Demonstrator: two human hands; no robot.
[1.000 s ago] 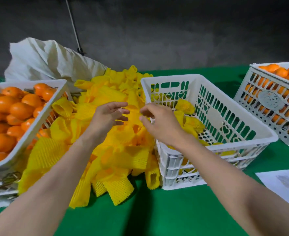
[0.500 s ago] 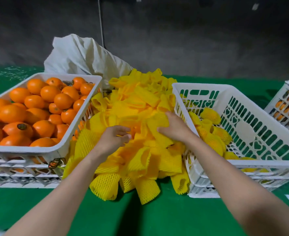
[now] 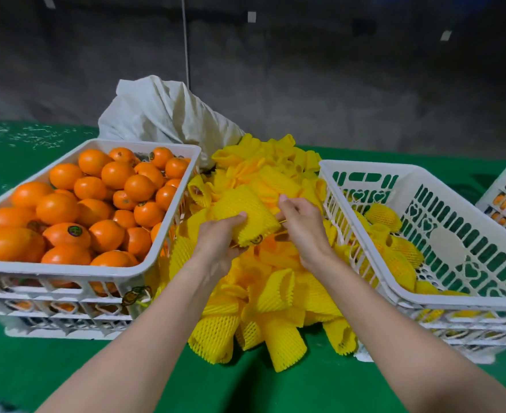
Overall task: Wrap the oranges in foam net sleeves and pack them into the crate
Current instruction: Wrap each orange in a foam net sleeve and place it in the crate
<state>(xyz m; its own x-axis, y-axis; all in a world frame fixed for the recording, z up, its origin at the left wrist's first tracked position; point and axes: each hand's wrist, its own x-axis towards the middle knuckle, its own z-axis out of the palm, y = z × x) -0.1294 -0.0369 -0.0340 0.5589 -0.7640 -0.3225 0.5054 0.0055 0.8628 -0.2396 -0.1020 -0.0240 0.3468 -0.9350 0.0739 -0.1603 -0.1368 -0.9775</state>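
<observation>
**Fingers on sleeve, mouth toward me**

I am gripping one sleeve over the pile with my left hand. My right hand is pinching its right edge. Its long axis is running far-left to near-right. Oranges are lying left, nearer my left hand; crate right.

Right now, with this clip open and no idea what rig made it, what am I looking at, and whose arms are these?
No machine here: a person wears one camera on the head, looking down at their own bare arms. The left hand and right hand together grip one yellow foam net sleeve above a pile of sleeves on the green table. On the left stands a white crate of bare oranges. On the right, the packing crate holds wrapped oranges. A white sack lies behind.
</observation>
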